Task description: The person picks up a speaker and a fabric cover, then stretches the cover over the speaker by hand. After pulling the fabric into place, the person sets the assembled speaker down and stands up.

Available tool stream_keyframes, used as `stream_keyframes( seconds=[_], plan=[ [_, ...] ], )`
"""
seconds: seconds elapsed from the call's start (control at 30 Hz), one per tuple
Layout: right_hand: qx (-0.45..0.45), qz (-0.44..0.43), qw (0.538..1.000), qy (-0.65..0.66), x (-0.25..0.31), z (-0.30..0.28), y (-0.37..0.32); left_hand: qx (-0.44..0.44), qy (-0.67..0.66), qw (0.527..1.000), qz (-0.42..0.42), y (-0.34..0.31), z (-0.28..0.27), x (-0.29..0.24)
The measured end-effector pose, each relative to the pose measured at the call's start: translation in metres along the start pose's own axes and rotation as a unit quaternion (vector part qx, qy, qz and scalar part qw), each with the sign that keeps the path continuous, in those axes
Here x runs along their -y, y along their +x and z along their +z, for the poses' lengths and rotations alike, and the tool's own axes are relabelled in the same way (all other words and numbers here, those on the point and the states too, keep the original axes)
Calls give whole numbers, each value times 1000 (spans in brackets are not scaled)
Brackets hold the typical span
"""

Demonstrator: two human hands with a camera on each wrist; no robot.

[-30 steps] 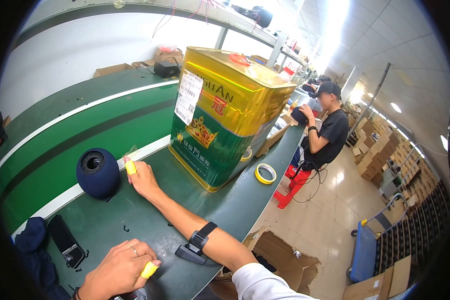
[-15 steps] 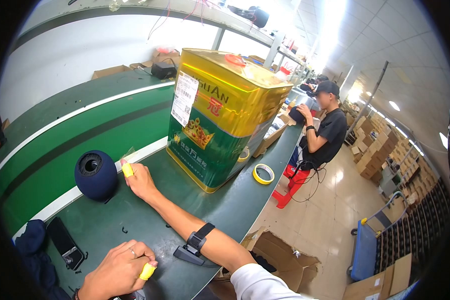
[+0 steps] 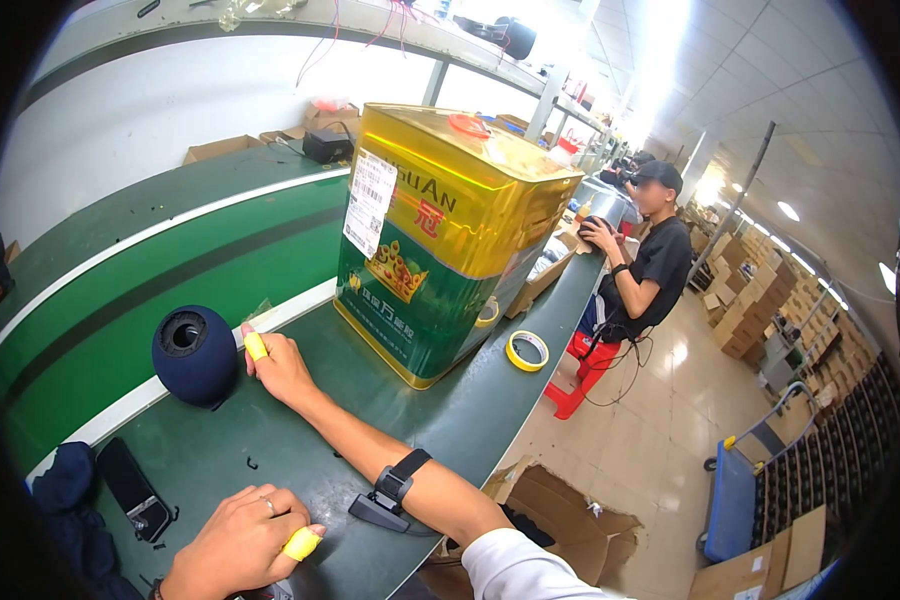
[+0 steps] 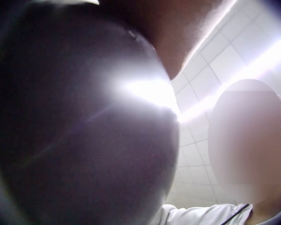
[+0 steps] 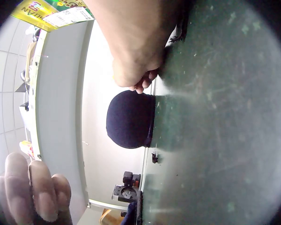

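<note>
Green workbench (image 3: pixel 205 450): yellow-taped hands (image 3: pixel 245 540) (image 3: pixel 282 370), navy rounded object (image 3: pixel 195 365) beside the right one

Navy ball (image 3: pixel 195 375) and 1 tin (image 3: pixel 460 250) obstruct; nearer bench (image 3: pixel 290 445) seems passable.

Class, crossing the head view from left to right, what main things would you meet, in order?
Dark blue cloth → navy round object → right hand → yellow-and-green tin → blue trolley.

Look, the black-capped person (image 3: pixel 658 260) has just dipped a hand (image 3: pixel 600 237) lower over that dark round piece (image 3: pixel 591 222); closer by, the right hand (image 3: pixel 282 372) has edged slightly nearer the navy fabric-covered ball (image 3: pixel 196 372).
</note>
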State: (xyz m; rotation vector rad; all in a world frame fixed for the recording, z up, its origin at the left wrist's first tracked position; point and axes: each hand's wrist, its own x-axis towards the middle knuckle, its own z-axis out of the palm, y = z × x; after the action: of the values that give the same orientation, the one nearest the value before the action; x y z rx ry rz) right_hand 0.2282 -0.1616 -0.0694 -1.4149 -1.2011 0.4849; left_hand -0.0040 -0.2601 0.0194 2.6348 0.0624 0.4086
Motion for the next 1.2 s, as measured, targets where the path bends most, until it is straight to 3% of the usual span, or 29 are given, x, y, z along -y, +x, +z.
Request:
stream_keyframes(
  seconds=[0.37,0.53,1.2],
  plan=[
    [23,15,998,57,-3,1,2,26,-22,999,8,0,-7,2],
    [43,-1,999,-28,-4,-2,2,14,-41,999,15,-3,-3,6],
    [36,-28,999,-18,-10,3,3,9,-28,999,26,-1,-1,5]
  ],
)
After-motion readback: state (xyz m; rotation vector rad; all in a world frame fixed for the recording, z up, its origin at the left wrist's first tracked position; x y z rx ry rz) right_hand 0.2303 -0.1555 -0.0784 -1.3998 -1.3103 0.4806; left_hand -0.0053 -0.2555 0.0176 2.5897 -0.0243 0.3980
